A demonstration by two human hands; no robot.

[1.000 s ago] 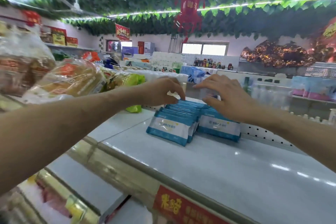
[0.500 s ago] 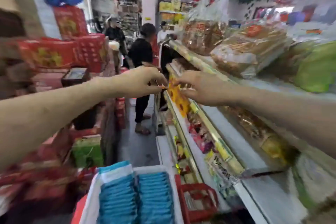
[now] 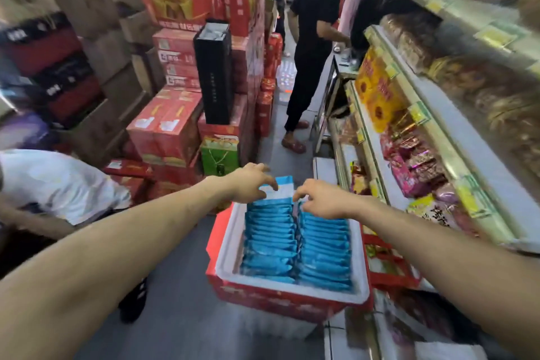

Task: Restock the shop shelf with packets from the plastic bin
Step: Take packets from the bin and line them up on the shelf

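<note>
Left hand [image 3: 250,184] and right hand [image 3: 320,199] are over the far end of the plastic bin [image 3: 227,257], fingers bent at a raised packet [image 3: 279,191].

Grey aisle floor [image 3: 181,330], stacked red boxes [image 3: 166,126]

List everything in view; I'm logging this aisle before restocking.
rectangular plastic bin: one, red with white lining, aisle floor
flat plastic packets: two rows, blue, inside bin
raised packet: one, blue and white, bin's far end
cardboard cartons: many, red, stacked left
tall slim box: one, black, among cartons
tiered shop shelf: one, pale, right, holding snacks
standing person: one, black clothes, aisle ahead
bending person: one, white shirt, left
left hand: one, at raised packet
right hand: one, over right row
</note>
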